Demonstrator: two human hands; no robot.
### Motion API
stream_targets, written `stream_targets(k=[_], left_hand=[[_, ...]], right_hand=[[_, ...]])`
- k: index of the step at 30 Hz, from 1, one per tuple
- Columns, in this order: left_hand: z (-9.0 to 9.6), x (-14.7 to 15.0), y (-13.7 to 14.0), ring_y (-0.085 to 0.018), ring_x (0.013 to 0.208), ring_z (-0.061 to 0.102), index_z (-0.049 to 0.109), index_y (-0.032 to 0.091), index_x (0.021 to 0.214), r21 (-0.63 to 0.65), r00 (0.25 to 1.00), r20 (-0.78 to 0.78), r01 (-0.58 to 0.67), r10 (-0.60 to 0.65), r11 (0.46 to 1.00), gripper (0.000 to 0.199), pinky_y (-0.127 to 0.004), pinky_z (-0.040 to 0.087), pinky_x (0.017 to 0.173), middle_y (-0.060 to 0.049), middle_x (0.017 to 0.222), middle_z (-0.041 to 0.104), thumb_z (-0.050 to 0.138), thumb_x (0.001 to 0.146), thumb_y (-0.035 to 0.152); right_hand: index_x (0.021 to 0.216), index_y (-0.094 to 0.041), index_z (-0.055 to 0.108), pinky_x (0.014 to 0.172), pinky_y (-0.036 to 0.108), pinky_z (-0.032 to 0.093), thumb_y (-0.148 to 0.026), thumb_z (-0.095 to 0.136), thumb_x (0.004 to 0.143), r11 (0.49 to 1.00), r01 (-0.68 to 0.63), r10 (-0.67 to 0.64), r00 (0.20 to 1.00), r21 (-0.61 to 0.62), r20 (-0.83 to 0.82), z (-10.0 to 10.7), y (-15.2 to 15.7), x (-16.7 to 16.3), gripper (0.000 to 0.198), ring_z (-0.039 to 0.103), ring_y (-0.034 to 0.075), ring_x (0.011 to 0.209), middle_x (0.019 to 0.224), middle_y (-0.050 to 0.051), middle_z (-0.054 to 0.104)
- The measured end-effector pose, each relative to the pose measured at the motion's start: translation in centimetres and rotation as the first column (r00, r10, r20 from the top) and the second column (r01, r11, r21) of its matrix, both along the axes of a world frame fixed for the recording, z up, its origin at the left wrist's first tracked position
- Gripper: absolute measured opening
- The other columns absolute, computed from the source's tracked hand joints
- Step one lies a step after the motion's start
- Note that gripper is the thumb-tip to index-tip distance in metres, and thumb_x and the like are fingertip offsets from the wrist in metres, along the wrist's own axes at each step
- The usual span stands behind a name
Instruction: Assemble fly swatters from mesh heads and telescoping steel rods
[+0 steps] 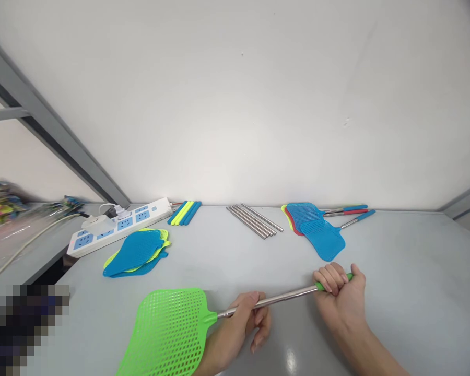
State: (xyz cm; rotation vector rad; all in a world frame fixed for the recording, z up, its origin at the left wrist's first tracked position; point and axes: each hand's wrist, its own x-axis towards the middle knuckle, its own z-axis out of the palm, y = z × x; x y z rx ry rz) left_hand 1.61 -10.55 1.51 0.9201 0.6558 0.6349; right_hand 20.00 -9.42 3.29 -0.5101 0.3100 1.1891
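Observation:
A fly swatter with a bright green mesh head and a metal rod lies across both my hands, tilted up to the right. My left hand pinches the rod near the swatter's head between thumb and fingers. Around the green grip at the far end, my right hand is wrapped with its thumb raised along the end. Beyond my right hand lie finished-looking swatters, one with a blue head on top.
A white power strip with plugs stands at the left, beside stacked blue and yellow swatter heads. Blue and yellow grips and several metal rods lie along the wall. Bagged items sit at far left.

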Motion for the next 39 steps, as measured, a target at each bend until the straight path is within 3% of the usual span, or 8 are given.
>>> stream_targets(k=[4, 9, 18, 28, 39], left_hand=[[-0.4, 0.9, -0.9, -0.007, 0.036, 0.030, 0.033, 0.019, 0.056, -0.019, 1.000, -0.015, 0.015, -0.015, 1.000, 0.037, -0.022, 0.024, 0.040, 0.005, 0.041, 0.034, 0.029, 0.081, 0.046], [-0.5, 1.9, -1.7, -0.006, 0.030, 0.025, 0.034, 0.020, 0.058, -0.011, 0.996, -0.078, -0.053, 0.052, 0.999, 0.041, -0.022, 0.019, 0.034, 0.007, 0.037, 0.034, 0.033, 0.074, 0.059], [0.1, 1.0, 0.1, -0.009, 0.039, 0.036, 0.048, 0.015, 0.060, 0.024, 0.987, -0.150, -0.059, 0.062, 0.998, 0.045, -0.022, 0.031, 0.043, 0.003, 0.043, 0.039, 0.030, 0.080, 0.051], [0.1, 1.1, 0.4, -0.009, 0.044, 0.038, 0.052, 0.014, 0.063, -0.018, 0.970, -0.114, -0.220, 0.216, 0.975, 0.036, -0.021, 0.034, 0.045, 0.003, 0.048, 0.041, 0.041, 0.079, 0.045], [0.2, 0.5, 0.7, -0.010, 0.049, 0.037, 0.057, 0.016, 0.077, 0.166, 0.930, -0.182, -0.292, 0.320, 0.942, 0.038, -0.022, 0.035, 0.054, 0.003, 0.051, 0.040, 0.032, 0.084, 0.043]], right_hand=[[0.054, -0.020, 0.019, 0.029, 0.020, 0.019, -0.030, 0.045, 0.072, 1.000, -0.024, 0.023, 0.999, -0.010, -0.029, -0.3, -0.6, -1.1, 0.034, 0.011, 0.007, 0.034, 0.046, -0.009, 0.007], [0.054, -0.020, 0.020, 0.029, 0.019, 0.019, -0.026, 0.046, 0.072, 0.994, -0.106, 0.105, 0.990, 0.004, -0.097, -1.1, -0.8, -1.4, 0.032, 0.012, 0.006, 0.034, 0.046, -0.009, 0.007], [0.055, -0.020, 0.020, 0.037, 0.020, 0.028, -0.027, 0.045, 0.070, 0.979, -0.193, 0.194, 0.981, 0.073, -0.018, -0.3, -0.5, -0.5, 0.030, 0.018, 0.006, 0.036, 0.047, -0.009, 0.012], [0.055, -0.020, 0.015, 0.040, 0.020, 0.032, -0.020, 0.048, 0.071, 0.942, -0.299, 0.288, 0.954, 0.153, 0.089, -1.1, 0.3, 0.5, 0.037, 0.021, 0.006, 0.037, 0.047, -0.009, 0.013], [0.057, -0.020, 0.018, 0.039, 0.021, 0.030, -0.014, 0.044, 0.073, 0.978, -0.160, 0.170, 0.983, 0.131, -0.070, -0.5, 1.2, 2.9, 0.031, 0.019, 0.007, 0.037, 0.048, -0.009, 0.011]])
